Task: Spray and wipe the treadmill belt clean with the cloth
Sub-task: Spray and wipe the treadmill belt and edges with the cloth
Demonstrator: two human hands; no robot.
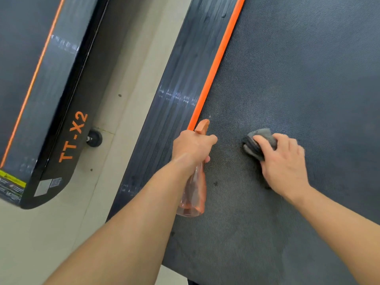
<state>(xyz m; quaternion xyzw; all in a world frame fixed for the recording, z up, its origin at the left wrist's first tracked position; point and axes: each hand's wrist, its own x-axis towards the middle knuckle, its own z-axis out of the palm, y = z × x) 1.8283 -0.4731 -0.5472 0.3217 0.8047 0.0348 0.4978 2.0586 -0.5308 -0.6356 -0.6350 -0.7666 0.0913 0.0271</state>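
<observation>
The dark textured treadmill belt (298, 68) fills the right half of the head view. My left hand (192, 148) grips a clear orange spray bottle (194, 194) by its neck, with the orange nozzle pointing up the belt beside the orange edge strip (218, 58). My right hand (284, 163) presses a folded grey cloth (261, 134) flat onto the belt, fingers spread over it. The cloth lies a hand's width to the right of the bottle. Dark damp patches show on the belt near both hands.
A ribbed black side rail (174, 89) runs left of the orange strip. A second treadmill marked TT-X2 (67, 124) stands at the left, with a round rubber foot (94, 138). A strip of pale tiled floor (115, 112) lies between them.
</observation>
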